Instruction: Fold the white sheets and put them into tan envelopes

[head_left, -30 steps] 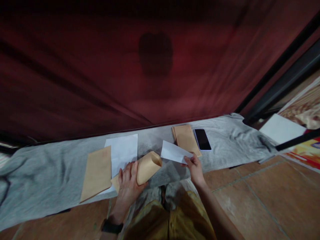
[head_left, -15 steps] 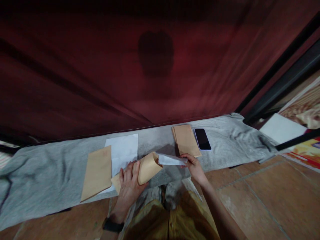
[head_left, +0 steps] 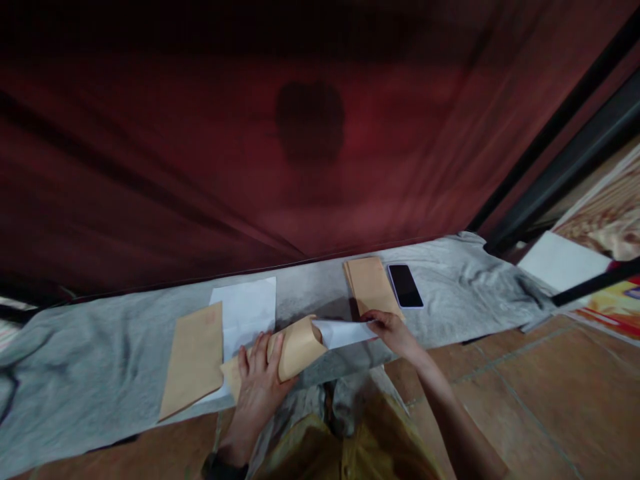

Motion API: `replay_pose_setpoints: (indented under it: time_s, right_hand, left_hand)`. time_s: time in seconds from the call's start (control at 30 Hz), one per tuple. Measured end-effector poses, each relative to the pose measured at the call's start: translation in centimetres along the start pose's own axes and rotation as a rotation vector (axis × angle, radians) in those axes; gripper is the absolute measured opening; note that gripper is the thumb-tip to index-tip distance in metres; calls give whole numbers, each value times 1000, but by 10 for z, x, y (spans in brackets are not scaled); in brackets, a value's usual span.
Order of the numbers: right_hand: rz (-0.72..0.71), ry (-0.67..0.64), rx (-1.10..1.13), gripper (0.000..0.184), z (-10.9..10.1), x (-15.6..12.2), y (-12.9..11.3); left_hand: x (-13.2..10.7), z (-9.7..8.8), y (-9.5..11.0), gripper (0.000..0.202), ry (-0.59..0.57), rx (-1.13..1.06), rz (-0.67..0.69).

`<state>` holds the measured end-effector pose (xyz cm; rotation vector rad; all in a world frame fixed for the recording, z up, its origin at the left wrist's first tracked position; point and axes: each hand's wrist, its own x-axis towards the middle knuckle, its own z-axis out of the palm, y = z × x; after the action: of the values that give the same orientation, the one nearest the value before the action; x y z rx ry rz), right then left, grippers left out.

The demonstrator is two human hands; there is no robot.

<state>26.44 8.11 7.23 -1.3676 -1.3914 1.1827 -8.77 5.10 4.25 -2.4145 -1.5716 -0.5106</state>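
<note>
My left hand (head_left: 261,383) grips a brown paper envelope (head_left: 301,348), its fingers over the top and its thumb along the near side. The envelope's mouth bulges open toward the right. A folded white paper (head_left: 345,333) runs out of that mouth, and its left end is hidden inside. At the paper's outer end, my right hand (head_left: 393,330) is closed in a pinch. Beyond my right hand lies a small stack of brown envelopes (head_left: 373,285). To the left, another brown envelope (head_left: 194,357) partly covers white sheets (head_left: 250,307).
A phone (head_left: 405,287) lies right of the stack. Everything rests on a grey cloth (head_left: 465,293) along a narrow surface. Dark red fabric (head_left: 200,167) hangs behind it. Black bars (head_left: 565,140) and a printed box (head_left: 613,300) stand at the right, above floor tiles (head_left: 560,393).
The white paper has turned so that more of its face shows at the envelope's mouth. Both hands keep their hold. The whole view has shifted slightly, with things lower in it.
</note>
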Motion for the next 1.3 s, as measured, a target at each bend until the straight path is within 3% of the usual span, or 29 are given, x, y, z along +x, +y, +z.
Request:
replay_pose_setpoints:
  time_s: [0.17, 0.37, 0.53, 0.73, 1.3]
  right_hand:
    - [-31, -4, -102, 30, -1, -1, 0]
    - [-59, 40, -246, 18, 11, -1, 3]
    - [-39, 58, -190, 13, 18, -4, 4]
    - [-59, 208, -164, 21, 19, -9, 9]
    - [-30, 150, -180, 17, 44, -17, 27]
  left_hand:
    - [0, 1, -1, 88, 4, -5, 18]
    - [2, 0, -1, 88, -16, -1, 64]
    - [1, -2, 0, 93, -25, -12, 65]
    - [0, -1, 2, 97, -67, -12, 107]
    - [4, 0, 4, 103, -159, -45, 133]
